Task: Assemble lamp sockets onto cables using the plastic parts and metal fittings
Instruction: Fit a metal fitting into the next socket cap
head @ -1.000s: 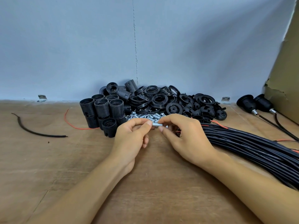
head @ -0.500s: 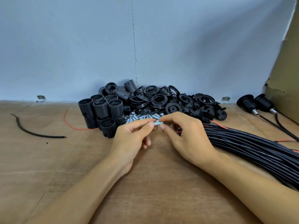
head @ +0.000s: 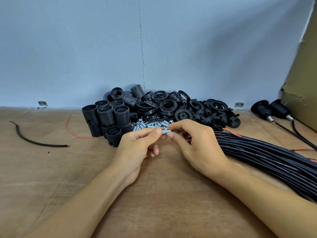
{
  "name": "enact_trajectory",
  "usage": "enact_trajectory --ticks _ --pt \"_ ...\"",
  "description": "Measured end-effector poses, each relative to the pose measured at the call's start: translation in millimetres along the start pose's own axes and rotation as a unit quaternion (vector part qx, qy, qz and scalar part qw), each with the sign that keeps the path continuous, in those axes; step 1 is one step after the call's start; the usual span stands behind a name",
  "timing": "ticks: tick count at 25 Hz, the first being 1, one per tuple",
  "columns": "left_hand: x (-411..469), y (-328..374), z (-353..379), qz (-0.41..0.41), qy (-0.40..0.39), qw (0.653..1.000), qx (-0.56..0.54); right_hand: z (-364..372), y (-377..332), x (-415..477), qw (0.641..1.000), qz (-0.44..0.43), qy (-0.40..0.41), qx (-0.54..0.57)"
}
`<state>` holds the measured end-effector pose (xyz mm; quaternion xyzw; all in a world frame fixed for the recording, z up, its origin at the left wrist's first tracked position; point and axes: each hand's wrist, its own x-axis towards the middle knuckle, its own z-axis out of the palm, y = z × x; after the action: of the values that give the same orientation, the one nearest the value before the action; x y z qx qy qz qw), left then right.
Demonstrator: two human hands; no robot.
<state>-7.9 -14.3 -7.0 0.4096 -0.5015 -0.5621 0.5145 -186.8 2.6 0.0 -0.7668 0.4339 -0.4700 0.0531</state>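
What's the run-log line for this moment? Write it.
left hand: pinches metal fitting | right hand: pinches same fitting | cable bundle: right of hands

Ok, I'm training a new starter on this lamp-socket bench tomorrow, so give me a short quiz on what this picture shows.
1. Multiple choice: what do the left hand and the right hand pinch between them? A) a light bulb B) a small threaded metal fitting C) a screwdriver
2. True or false: the upright threaded socket bodies stand to the left of the pile of loose fittings.
3. Fill the gap: at the far right lie ___ assembled sockets, each already on a cable.

Key: 1 B; 2 true; 3 two.
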Motion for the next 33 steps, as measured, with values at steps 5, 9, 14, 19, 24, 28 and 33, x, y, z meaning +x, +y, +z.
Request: enact_trajectory --ticks 5,9,14,19,24,28,33 --pt "-0.3 3.2 0.2 -0.019 -0.007 1.000 0.020 0.9 -3.1 -1.3 0.999 -0.029 0.014 -0.018" --pt "-0.2 5.8 -0.9 -0.032 -0.019 0.999 0.008 1.8 -3.3 -1.1 0.999 -0.039 0.020 -0.020" --pt "-1.8 7.3 -2.6 -0.027 -0.042 0.999 0.008 1.2 -1.0 0.2 1.000 -0.007 0.009 -0.012" --pt "-3.3 6.2 -2.7 -0.008 -0.047 0.999 0.005 1.7 0.2 1.3 0.999 0.036 -0.018 -0.019" --pt "-3.0 3.8 -2.1 0.000 -0.045 0.999 0.007 1.5 -0.3 2.1 0.997 0.055 -0.044 -0.008" --pt "-2.8 3.4 -2.9 -0.006 -0.044 0.999 -0.003 1.3 -2.1 1.4 0.997 0.057 -0.042 0.007" --pt "-0.3 1.0 -1.4 -0.008 -0.005 1.000 -0.023 1.6 0.6 -1.8 0.998 0.042 -0.040 0.032"
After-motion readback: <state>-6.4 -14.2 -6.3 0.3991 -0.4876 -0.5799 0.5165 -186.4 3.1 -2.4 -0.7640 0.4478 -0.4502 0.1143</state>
